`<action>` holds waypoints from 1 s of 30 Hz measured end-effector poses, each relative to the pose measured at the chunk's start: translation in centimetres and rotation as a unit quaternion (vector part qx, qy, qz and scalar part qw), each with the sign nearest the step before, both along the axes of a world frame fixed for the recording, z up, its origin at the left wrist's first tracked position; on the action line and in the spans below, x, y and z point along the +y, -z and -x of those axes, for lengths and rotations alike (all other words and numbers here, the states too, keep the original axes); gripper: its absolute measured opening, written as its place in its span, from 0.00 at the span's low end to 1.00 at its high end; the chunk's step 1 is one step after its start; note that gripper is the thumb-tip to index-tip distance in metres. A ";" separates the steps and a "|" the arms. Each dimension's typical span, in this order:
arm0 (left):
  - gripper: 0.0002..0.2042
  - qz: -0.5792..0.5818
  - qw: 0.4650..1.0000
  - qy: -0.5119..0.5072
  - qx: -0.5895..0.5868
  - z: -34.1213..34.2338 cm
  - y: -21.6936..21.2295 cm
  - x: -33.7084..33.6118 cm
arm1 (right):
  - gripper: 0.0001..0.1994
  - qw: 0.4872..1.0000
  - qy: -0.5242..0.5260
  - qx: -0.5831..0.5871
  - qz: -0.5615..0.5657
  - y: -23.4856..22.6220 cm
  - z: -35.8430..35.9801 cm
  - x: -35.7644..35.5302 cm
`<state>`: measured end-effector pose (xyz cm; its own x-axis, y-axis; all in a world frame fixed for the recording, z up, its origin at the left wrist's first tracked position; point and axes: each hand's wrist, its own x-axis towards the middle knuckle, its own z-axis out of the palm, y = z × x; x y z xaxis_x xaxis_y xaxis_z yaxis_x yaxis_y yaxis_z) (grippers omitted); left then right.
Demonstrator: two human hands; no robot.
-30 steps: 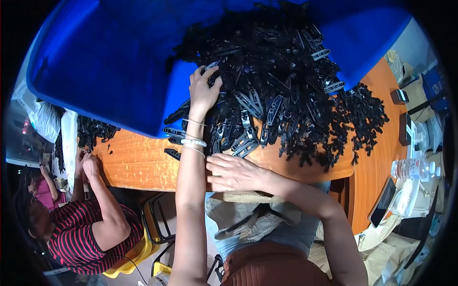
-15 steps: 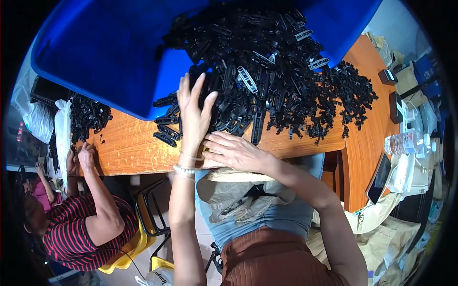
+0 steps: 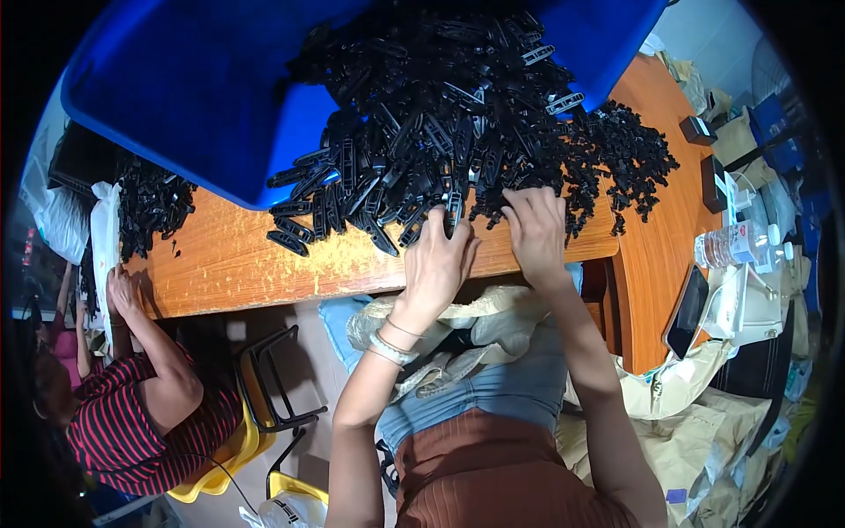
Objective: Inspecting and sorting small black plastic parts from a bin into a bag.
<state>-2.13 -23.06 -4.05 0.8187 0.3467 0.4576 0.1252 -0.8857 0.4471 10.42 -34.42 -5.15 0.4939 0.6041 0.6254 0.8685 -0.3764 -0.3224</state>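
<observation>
A heap of long black slotted plastic pieces (image 3: pixel 370 176) spills from a tilted blue bin (image 3: pixel 167 150) onto the wooden table. To its right lies a heap of much smaller black plastic parts (image 3: pixel 638 150). My left hand (image 3: pixel 436 268), a bracelet on its wrist, grips one long slotted plastic piece (image 3: pixel 453 209) at the front of the heap. Beside it, my right hand (image 3: pixel 537 236) has its fingers bent and close together at the near edge of the small parts. What its fingertips hold, if anything, is hidden.
A bag with a pale rim (image 3: pixel 510 308) lies on my lap against the table (image 3: pixel 238 264). Rightward are a phone (image 3: pixel 687 312), a water bottle (image 3: pixel 731 245) and small black boxes (image 3: pixel 700 130). At the left, a person in a striped shirt (image 3: pixel 145 422) works at another pile.
My left hand has closed on a long slotted piece, moving right and nearer. My right hand has left the table edge by the left wrist and reached the small parts.
</observation>
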 end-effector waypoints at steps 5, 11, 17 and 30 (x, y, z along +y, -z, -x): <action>0.07 0.102 0.994 0.002 -0.030 1.3 0.8 0.1 | 0.09 0.995 -0.058 -0.005 -0.076 1.4 0.7 -0.3; 0.06 0.615 0.775 -0.016 -0.145 3.5 0.1 0.6 | 0.10 0.980 -0.093 0.074 -0.162 0.4 2.0 -1.3; 0.13 0.654 0.748 0.062 -0.097 5.0 -1.3 -0.4 | 0.10 0.936 -0.157 0.243 -0.200 -2.2 5.1 -2.6; 0.11 0.658 0.745 0.075 -0.083 5.7 -2.1 -2.3 | 0.11 0.969 -0.218 0.079 -0.085 -3.5 6.5 -3.3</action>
<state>-7.87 -25.40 -1.90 0.8636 0.4946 -0.0981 -0.0852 0.3349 0.9384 3.95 -37.69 -1.64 0.3124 0.6727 0.6707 0.8675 0.0857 -0.4901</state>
